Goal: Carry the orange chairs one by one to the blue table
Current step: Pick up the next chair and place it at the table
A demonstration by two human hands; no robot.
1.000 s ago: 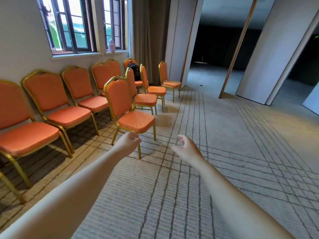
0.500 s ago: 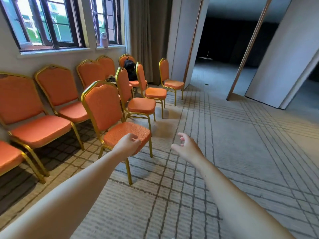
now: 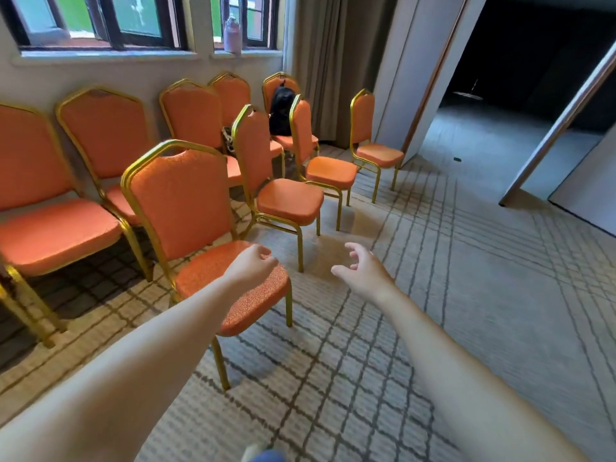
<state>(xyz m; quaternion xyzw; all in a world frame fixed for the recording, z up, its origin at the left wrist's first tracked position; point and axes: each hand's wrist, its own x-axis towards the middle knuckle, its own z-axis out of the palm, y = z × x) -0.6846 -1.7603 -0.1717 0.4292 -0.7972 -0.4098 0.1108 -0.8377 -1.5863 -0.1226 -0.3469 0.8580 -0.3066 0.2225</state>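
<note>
Several orange chairs with gold frames stand along the left wall and in a second row beside it. The nearest orange chair (image 3: 186, 208) faces right, its seat just under my left hand (image 3: 251, 266), which hovers over the seat with loosely curled fingers and holds nothing. My right hand (image 3: 361, 270) reaches out over the carpet to the right of that seat, fingers spread and bent, empty. Behind it stand a second chair (image 3: 280, 191) and a third chair (image 3: 325, 161). No blue table is in view.
A black backpack (image 3: 281, 110) sits on a chair at the back. A bottle (image 3: 232, 35) stands on the window sill. Partition walls (image 3: 406, 71) frame a dark opening at the right. Patterned carpet (image 3: 450, 295) spreads to the right.
I have come closer to the nearest chair, which now fills more of the view. My left hand has moved over its seat; both hands stay empty.
</note>
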